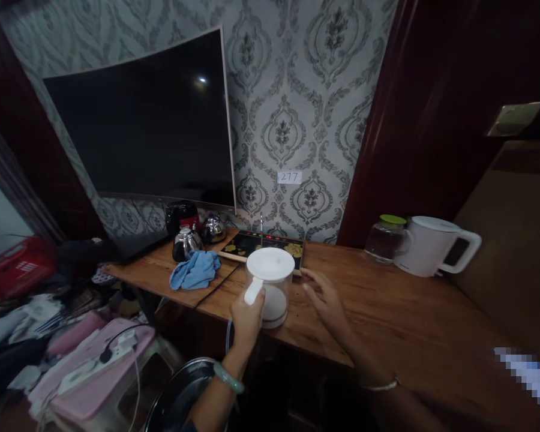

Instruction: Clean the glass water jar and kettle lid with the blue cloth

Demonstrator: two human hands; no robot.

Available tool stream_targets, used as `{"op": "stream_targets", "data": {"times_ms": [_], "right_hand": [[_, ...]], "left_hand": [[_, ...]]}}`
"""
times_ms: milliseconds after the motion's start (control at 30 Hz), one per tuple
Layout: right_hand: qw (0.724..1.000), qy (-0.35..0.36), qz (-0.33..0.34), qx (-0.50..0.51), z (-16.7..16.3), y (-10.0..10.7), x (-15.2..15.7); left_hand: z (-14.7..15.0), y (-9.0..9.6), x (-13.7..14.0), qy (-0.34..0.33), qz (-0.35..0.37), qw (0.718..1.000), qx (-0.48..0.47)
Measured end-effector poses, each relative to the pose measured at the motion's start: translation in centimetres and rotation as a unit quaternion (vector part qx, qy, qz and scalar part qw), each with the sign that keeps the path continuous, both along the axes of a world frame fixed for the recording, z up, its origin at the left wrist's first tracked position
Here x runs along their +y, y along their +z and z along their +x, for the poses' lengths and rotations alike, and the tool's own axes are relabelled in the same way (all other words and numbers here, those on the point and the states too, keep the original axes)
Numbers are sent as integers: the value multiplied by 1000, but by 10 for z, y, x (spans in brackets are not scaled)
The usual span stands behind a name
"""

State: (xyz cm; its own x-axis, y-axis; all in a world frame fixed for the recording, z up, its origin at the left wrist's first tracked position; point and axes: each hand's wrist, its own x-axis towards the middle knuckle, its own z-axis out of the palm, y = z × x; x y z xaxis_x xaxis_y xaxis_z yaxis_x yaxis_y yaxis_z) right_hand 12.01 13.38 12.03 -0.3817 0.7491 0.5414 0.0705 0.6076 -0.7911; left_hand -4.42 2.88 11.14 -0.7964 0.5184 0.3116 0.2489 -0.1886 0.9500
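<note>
My left hand (246, 315) is wrapped round the white handle of a clear kettle (276, 297) with a white lid. The kettle is at the front edge of the wooden table; whether its base touches the tabletop I cannot tell. To the right of it, my right hand (326, 300) is held apart from the kettle with its fingers stretched out, holding nothing. Just behind the kettle lies a black tea stove panel (238, 245) with gold flowers and a thin upright spout. A crumpled blue cloth (195, 271) rests on the table to the left.
Small metal kettles (188, 242) stand behind the cloth. A glass jug with a green lid (384, 240) and a white electric kettle (425, 246) are at the right. Below the table edge are a black bin (180, 384) and a power strip (94, 369) on a pink-lidded box.
</note>
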Motion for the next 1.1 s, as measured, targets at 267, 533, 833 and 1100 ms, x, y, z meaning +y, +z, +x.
{"op": "stream_targets", "data": {"times_ms": [267, 533, 833, 1100], "right_hand": [[932, -46, 197, -300, -44, 78, 24], [878, -75, 191, -433, -76, 87, 30], [925, -103, 221, -293, -68, 96, 28], [954, 65, -223, 188, -29, 94, 30]], "left_hand": [[9, -13, 10, 13, -2, 1000, 26], [8, -14, 21, -11, -6, 1000, 13], [10, -15, 24, -26, -13, 1000, 10], [0, -1, 5, -71, -15, 997, 41]]}}
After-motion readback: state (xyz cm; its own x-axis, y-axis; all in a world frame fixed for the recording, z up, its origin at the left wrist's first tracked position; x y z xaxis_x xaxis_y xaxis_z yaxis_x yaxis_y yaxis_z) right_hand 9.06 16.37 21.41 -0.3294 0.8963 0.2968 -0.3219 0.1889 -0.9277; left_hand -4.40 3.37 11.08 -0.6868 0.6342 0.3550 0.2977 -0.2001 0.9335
